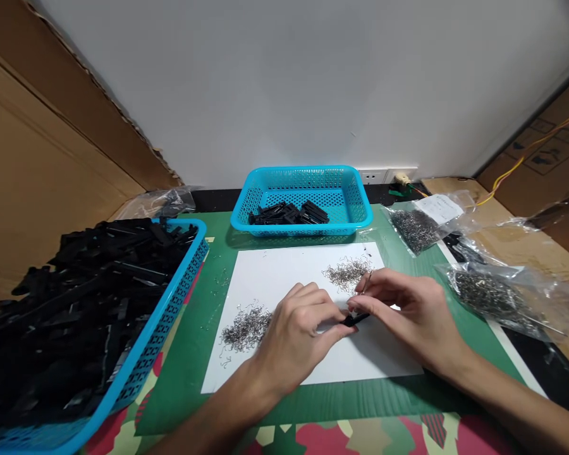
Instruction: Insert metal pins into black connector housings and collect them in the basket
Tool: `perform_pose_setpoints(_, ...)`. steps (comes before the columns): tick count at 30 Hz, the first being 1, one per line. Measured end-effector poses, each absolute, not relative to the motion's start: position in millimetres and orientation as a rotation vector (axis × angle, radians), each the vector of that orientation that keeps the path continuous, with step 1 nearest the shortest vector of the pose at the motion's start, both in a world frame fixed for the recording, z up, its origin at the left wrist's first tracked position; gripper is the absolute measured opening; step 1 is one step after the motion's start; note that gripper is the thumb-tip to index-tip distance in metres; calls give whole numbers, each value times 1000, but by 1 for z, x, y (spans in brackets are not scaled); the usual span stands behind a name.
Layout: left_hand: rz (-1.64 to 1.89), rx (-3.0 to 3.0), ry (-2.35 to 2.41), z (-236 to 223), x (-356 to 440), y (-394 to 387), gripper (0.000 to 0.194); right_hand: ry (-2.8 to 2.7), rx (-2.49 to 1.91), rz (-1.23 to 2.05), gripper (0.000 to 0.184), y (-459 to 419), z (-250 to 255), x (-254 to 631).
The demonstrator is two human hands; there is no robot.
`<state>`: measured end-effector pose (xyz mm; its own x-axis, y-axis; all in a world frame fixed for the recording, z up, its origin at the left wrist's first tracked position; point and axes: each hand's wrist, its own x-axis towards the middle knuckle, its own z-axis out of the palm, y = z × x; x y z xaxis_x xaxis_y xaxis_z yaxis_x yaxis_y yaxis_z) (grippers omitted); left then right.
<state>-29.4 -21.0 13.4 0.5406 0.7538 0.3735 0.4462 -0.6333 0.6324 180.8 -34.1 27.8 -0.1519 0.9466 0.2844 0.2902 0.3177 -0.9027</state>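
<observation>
Over a white paper sheet (284,278) my left hand (296,332) and my right hand (403,309) meet. Both are closed around a small black plastic part (355,319) held between their fingertips. My right hand's fingers also pinch a thin metal wire spring (367,281) that sticks up from the part. Two heaps of small metal springs lie on the sheet: one (246,328) left of my left hand, one (346,273) just beyond my right hand.
A blue basket (171,316) heaped with black plastic parts fills the left. A second blue basket (303,189) with a few black parts stands at the back. Clear bags of springs (497,291) lie at the right on the green mat (194,379).
</observation>
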Motion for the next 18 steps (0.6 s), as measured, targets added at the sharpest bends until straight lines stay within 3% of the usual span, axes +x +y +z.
perform_pose_setpoints(4,866,2335,980,13,-29,-22,17,-1591,-1173,983,8,-36,27,174)
perform_pose_setpoints(18,858,2318,983,9,-33,-22,21,-1862,-1094,665,19,-43,26,170)
